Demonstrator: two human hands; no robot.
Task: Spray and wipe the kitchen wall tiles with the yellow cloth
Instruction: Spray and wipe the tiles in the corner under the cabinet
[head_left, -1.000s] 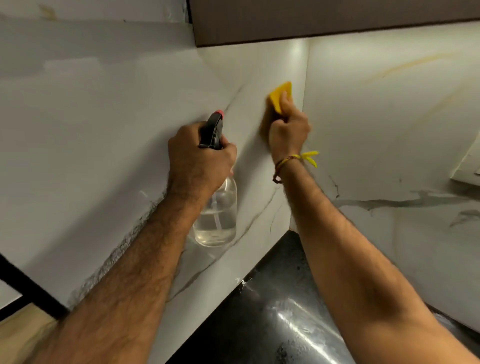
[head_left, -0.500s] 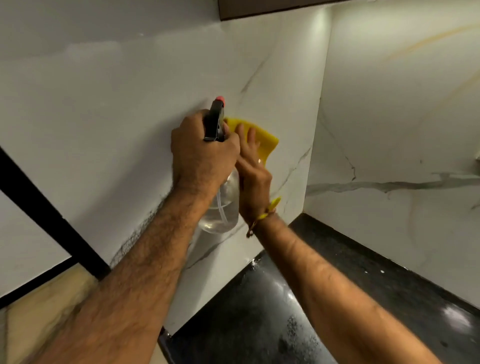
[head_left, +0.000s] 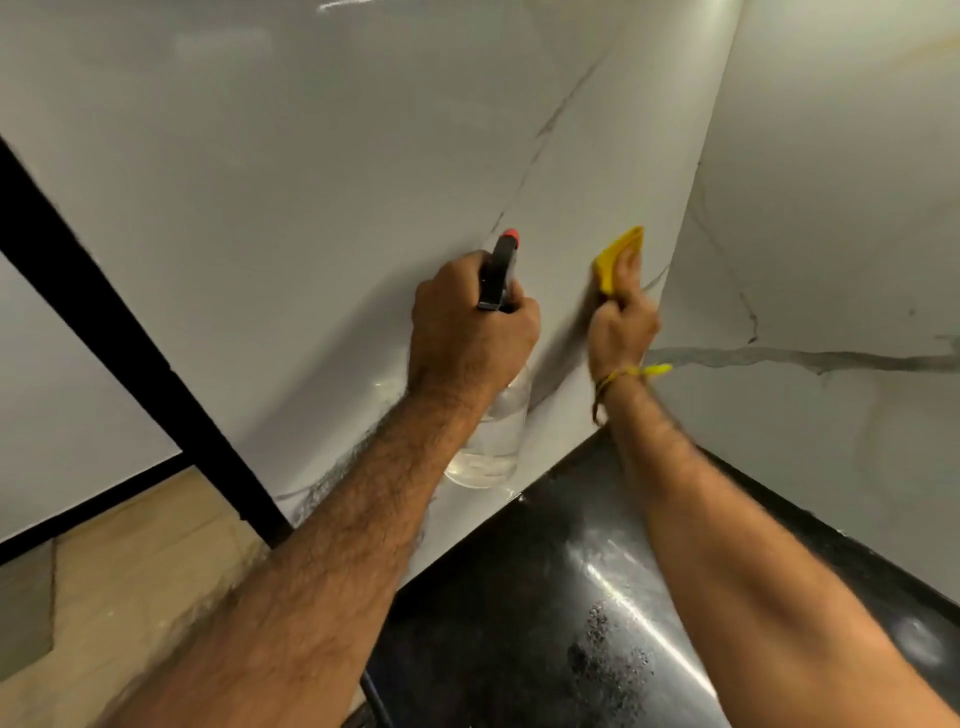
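Observation:
My left hand (head_left: 467, 327) grips a clear spray bottle (head_left: 491, 431) by its black trigger head with a red nozzle tip, held close to the white marble-look wall tiles (head_left: 291, 218). Clear liquid fills the bottle's lower part. To its right, my right hand (head_left: 621, 317) presses the folded yellow cloth (head_left: 613, 257) flat against the left wall tile, close to the inside corner. Most of the cloth is hidden under my fingers. A yellow thread band circles my right wrist.
A glossy black countertop (head_left: 545, 597) runs below both walls, with a speckled patch on it. The right wall tile (head_left: 831, 234) shows grey veins. A black frame bar (head_left: 119, 332) crosses the left side, with beige floor tiles (head_left: 130, 561) beneath.
My right hand slid the cloth from beside the spray bottle rightward toward the wall corner. The view tilted lower and the upper cabinet left the frame. The left hand kept its grip.

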